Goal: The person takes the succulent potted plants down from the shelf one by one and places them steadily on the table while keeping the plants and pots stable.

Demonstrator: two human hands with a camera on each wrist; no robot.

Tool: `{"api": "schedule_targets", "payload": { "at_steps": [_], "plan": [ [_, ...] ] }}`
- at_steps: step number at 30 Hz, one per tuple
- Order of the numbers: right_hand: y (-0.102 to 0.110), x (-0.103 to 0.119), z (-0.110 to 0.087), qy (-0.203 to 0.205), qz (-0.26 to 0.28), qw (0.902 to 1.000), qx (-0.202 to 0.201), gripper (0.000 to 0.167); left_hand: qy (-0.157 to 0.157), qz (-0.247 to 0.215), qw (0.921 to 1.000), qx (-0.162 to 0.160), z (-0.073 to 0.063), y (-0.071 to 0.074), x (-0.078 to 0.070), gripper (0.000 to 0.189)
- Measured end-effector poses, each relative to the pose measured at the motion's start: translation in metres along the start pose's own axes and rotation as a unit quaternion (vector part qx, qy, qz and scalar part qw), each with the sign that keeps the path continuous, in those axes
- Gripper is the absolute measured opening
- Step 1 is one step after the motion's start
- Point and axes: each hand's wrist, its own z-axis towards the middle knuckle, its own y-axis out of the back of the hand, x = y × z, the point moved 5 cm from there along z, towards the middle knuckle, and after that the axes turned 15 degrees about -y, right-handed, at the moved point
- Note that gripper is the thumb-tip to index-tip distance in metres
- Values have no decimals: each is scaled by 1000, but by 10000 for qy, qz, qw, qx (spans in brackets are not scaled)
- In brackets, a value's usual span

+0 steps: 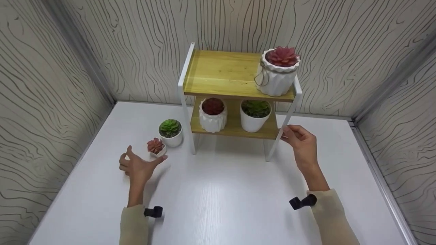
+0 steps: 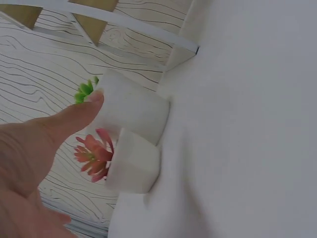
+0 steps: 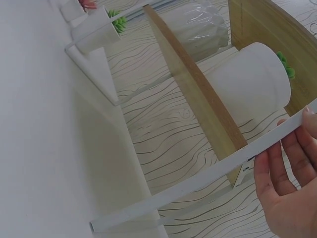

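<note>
"Thumb and fingers of the left hand (image 1: 139,167) are standing wide apart near the little pot (image 2: 136,161), aren't they?"

"Yes, though I can't tell whether they're touching it. It's sitting upright toward the desk's (image 1: 211,197) back left corner, just in front of the bigger pot (image 1: 173,139) with the green plant (image 1: 170,127)."

"And the right hand (image 1: 303,143)?"

"It's pinching the shelf's (image 1: 221,66) front right leg (image 3: 198,181) between thumb and fingers, beside the lower board's corner."

"How should both be working?"

"I'd be having the left come in low, closing on the pot's walls rather than the leaves, without nudging its neighbour. The right should be holding lightly, so nothing above is rocking."

"What are the surfaces showing?"

"The little pot is showing smooth, angular sides; its plant (image 1: 155,145) is fanning out pointed red leaves. The neighbour is looking rounder. At the top board's right end, a fluted pot (image 1: 277,81) is wearing twine (image 1: 262,76). Below, a ridged pot (image 1: 213,121) is standing left of a smooth, tapering one (image 1: 252,123). The boards are showing yellowish wood grain; the white frame is looking thin and flat, probably metal."
</note>
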Motion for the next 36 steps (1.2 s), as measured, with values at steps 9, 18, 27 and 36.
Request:
{"api": "schedule_targets", "payload": {
  "at_steps": [9, 18, 27, 36],
  "plan": [
    [0, 1, 0, -12, 4, 10000, 5, 26, -921, -375, 9948, -216, -5, 17, -53, 121],
    [1, 3, -1, 116, -41, 9999, -4, 29, -2004, -935, 9745, -371, -1, 15, -107, 101],
    [-1, 14, -5, 245, -123, 9996, 49, 30, -2326, -1576, 9592, -309, 1, 4, -120, 79],
    [0, 40, -14, 367, -297, 9988, -142, 47, -2448, -1597, 9563, -77, 4, -8, -125, 56]
  ]
}}
